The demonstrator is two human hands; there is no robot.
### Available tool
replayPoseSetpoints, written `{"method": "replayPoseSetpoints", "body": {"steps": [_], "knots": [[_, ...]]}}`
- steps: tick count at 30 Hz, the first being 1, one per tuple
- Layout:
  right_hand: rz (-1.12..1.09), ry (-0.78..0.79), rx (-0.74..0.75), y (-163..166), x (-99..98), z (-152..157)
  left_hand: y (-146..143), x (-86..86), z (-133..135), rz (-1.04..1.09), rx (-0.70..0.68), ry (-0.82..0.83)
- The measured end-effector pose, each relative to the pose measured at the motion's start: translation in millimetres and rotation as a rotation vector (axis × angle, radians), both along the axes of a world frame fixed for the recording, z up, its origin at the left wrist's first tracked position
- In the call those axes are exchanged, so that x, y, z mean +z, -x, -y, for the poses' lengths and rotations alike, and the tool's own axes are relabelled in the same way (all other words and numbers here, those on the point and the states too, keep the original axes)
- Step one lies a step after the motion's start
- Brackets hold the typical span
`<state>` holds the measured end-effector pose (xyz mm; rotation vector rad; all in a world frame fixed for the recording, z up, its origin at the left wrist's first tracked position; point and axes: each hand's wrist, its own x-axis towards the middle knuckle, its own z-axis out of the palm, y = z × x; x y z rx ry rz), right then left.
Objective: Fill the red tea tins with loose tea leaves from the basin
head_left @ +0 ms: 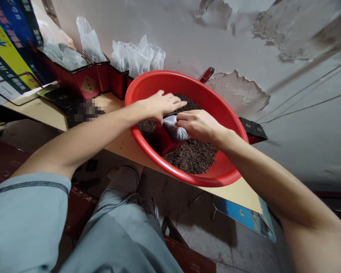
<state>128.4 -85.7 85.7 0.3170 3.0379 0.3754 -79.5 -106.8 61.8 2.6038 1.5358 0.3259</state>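
Note:
A large red basin [233, 110] holds loose dark brown bits [196, 157] that look like dried tea leaves. In it stands a red square tin [170, 146], lined with a clear plastic bag [179, 132] that is gathered inside its mouth. My left hand [161, 104] rests at the tin's far left rim, fingers stretched out and thumb down by the side. My right hand [200, 124] is closed, its curled fingers at the bag's top over the tin; the fingertips are partly hidden.
Several red tins [86, 81] with plastic bags sticking up stand along the wall, left of the basin. Dark lids [59, 99] lie near them on the wooden table [122, 142]. A red handle [207, 75] shows behind the basin, and a dark-topped red tin [253, 131] sits right.

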Motion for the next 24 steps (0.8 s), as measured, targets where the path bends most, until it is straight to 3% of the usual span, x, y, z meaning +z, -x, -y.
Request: {"method": "replayPoseSetpoints", "body": {"steps": [3,5,8,12,16,19,23,24], "knots": [[-0.03,0.009,-0.088,-11.2,6.5,-9.4,-1.0,25.9,-0.1,0.116,0.336,-0.215],[-0.05,0.034,-0.13,-16.8,7.4,-15.8,-6.3,36.9,10.3,0.146,0.473,-0.181],[-0.084,0.073,-0.175,-16.8,8.6,-20.3,-24.4,34.3,40.2,0.137,0.374,0.079],[-0.093,0.087,-0.234,-4.8,14.5,-12.2,-55.5,-0.6,73.4,0.14,0.284,0.243],[-0.052,0.042,-0.305,1.6,18.0,-0.4,-61.1,-26.8,59.3,0.126,0.276,0.274],[-0.018,0.013,-0.302,-3.6,18.1,0.1,-38.0,-19.1,29.9,0.099,0.172,0.304],[-0.07,0.038,-0.319,-9.7,16.7,-9.1,-1.6,3.1,9.9,0.123,0.38,0.154],[-0.09,0.051,-0.32,-8.9,15.9,-11.4,3.3,4.6,11.0,0.131,0.376,0.152]]}}
